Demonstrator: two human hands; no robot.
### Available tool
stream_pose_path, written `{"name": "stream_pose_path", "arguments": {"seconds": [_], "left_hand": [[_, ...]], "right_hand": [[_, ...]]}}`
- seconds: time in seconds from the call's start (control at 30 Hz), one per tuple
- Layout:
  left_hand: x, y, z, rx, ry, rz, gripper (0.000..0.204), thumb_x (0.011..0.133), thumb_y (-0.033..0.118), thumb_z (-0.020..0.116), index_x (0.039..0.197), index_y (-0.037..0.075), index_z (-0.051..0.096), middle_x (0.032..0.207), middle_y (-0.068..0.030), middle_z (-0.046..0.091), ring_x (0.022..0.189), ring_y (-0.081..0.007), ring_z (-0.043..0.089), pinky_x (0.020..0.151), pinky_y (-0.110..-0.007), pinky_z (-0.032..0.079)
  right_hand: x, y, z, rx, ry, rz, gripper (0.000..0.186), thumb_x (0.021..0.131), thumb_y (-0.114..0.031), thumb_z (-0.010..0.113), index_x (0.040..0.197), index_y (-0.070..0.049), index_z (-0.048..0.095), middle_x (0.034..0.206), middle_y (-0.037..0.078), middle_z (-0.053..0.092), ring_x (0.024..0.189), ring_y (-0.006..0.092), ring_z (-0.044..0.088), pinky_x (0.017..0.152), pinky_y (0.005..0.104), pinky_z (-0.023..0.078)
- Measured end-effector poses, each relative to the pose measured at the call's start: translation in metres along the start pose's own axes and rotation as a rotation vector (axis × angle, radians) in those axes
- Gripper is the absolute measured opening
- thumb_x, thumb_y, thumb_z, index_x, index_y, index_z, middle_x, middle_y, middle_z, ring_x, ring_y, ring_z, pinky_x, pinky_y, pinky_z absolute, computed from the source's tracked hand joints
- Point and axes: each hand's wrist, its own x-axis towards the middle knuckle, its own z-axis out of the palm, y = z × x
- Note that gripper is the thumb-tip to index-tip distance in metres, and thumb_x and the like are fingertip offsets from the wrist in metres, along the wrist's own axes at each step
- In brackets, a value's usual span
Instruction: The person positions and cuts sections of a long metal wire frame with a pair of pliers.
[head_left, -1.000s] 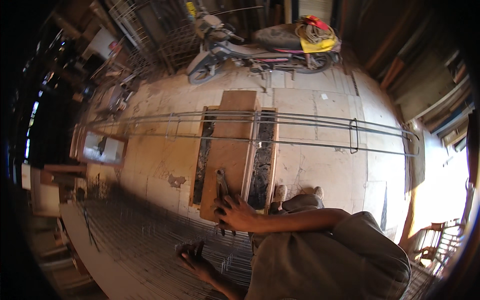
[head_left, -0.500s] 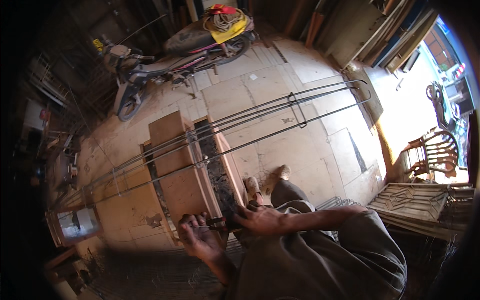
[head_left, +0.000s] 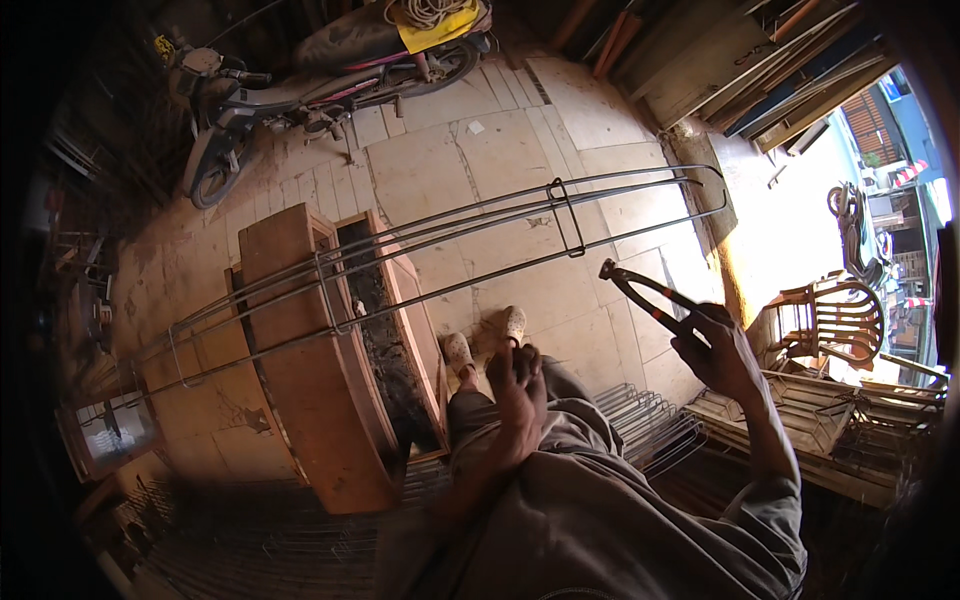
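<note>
The right hand (head_left: 722, 352) is raised out to the person's right and closed around the handles of a pair of pincers (head_left: 648, 296), whose dark head points up and to the left, its tips close together above the paved floor (head_left: 520, 170). The left hand (head_left: 518, 385) hangs in front of the body above the knees, fingers curled loosely; it seems to hold nothing, though whether something small lies in the palm cannot be told. Below it two pale shoes (head_left: 486, 340) stand on the paving. A long cage of steel bars (head_left: 430, 255) stretches across a wooden bench (head_left: 310, 400), bound by rectangular stirrups, one near the left and one near the middle (head_left: 565, 215). Along the bench's right side runs a narrow open trough (head_left: 390, 350) with wooden walls; its inside is dark and rough, and what fills it cannot be made out. Just right of the knees lies a stack of bent wire stirrups (head_left: 650, 430), partly covered by the person's clothing. A motorbike (head_left: 320, 85) is parked at the far side, a yellow cloth and coiled rope on its seat, its rear cut off by the rim. A wooden chair (head_left: 830, 325) stands at the right in glare that washes out the ground beside it. The lower left is dim, showing only a faint wire mesh (head_left: 240, 540).
</note>
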Motion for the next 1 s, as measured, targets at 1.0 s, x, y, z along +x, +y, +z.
{"name": "stream_pose_path", "arguments": {"seconds": [1.0], "left_hand": [[0.096, -0.099, 0.044, 0.515, -0.113, 0.022, 0.030, 0.090, 0.033, 0.063, 0.093, 0.004, 0.065, 0.073, 0.0009, 0.058, 0.049, -0.0031, 0.038, 0.043, -0.020, 0.028]], "right_hand": [[0.064, 0.006, -0.025, -0.881, 0.126, -0.625, 0.019, 0.071, -0.013, 0.064, 0.087, -0.005, 0.061, 0.104, 0.011, 0.059, 0.113, 0.0313, 0.046, 0.095, 0.0520, 0.038]]}}
